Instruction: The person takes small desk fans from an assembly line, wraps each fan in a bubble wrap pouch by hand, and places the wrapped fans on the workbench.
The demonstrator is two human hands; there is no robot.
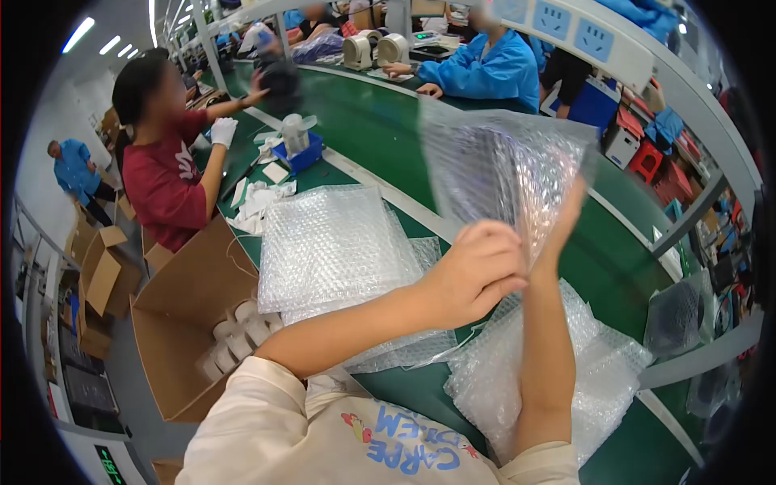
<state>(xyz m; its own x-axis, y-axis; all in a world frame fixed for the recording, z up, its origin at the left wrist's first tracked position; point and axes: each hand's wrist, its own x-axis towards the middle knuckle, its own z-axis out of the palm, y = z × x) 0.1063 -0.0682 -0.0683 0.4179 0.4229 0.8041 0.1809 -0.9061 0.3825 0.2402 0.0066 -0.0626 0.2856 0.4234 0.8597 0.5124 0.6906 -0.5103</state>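
Observation:
A clear bubble-wrap bag (505, 174) is raised over the green bench, its wide end up and its lower end gathered. My left hand (485, 271) is closed, fingers curled at the gathered lower edge. Along the bag's right side, my right hand (563, 217) grips it, with its fingers partly hidden by the film. Whether the dark patch in the bag is contents or background seen through it, I cannot tell. Flat bubble-wrap bags (331, 246) lie stacked left of my hands. More bubble-wrap bags (586, 364) lie beneath my right forearm.
An open cardboard box (174, 323) with several white wrapped items stands at my left. Beyond it, a person in red (166, 174) works beside a blue bin (297, 153). A person in blue (481, 73) sits across the green conveyor (380, 137). A socket rail (574, 32) runs overhead.

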